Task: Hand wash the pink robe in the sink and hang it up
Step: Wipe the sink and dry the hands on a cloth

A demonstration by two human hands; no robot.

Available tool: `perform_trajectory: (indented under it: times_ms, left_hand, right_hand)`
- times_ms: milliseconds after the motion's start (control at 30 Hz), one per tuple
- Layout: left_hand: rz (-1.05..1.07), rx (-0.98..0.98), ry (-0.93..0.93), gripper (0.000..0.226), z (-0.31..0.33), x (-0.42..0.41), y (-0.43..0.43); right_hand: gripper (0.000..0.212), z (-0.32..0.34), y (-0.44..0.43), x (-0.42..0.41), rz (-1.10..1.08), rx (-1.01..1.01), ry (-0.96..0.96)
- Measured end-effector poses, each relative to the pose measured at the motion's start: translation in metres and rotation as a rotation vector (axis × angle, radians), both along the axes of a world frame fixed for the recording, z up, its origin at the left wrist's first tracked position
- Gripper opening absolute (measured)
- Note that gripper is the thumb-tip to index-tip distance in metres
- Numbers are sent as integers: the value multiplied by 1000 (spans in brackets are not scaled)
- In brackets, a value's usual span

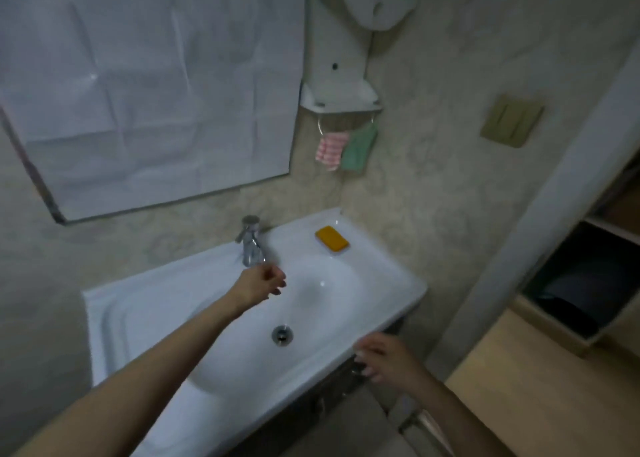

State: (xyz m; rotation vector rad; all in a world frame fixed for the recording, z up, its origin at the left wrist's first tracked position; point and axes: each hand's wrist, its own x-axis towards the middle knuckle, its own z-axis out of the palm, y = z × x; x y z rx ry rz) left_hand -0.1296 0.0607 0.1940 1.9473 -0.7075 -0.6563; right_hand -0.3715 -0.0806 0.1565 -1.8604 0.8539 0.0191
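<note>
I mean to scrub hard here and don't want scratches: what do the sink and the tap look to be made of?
Sink: white and glossy with sharp light spots, so probably glazed ceramic, though enamel is possible. Tap: silvery and mirror-bright, so likely chromed metal.

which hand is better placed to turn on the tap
Left, probably. The left hand sits just below the tap; the right hand is down at the front edge of the sink, farther from it.
</note>
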Motion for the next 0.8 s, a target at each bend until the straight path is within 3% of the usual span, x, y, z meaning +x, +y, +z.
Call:
perform_trajectory:
  times_ms: [200,300,400,467,600,667,800]
  left_hand:
    - [64,-203,-155,15,81,81,-128]
    - [96,-247,-78,16,108,110,-190]
    - [74,-221,-2,13,119,133,-241]
    - [82,-248,69,23,119,145,-267]
    - [134,-353,212,10,122,161,-298]
    - [206,-342,175,11,122,164,-303]
    - [370,-232,-111,13,124,163,-288]
  right_hand:
    - [19,63,-106,119,5,-140,-183]
    - [20,94,-167,189,-24,-305,-291]
    - [39,124,-232,255,39,-578,-321]
    - [51,138,-270,291,92,-670,-312]
    - [69,147,-326,343,252,-866,-236]
    - [72,142,-344,361,311,-956,-220]
    - [74,120,-357,371,307,-1121,-262]
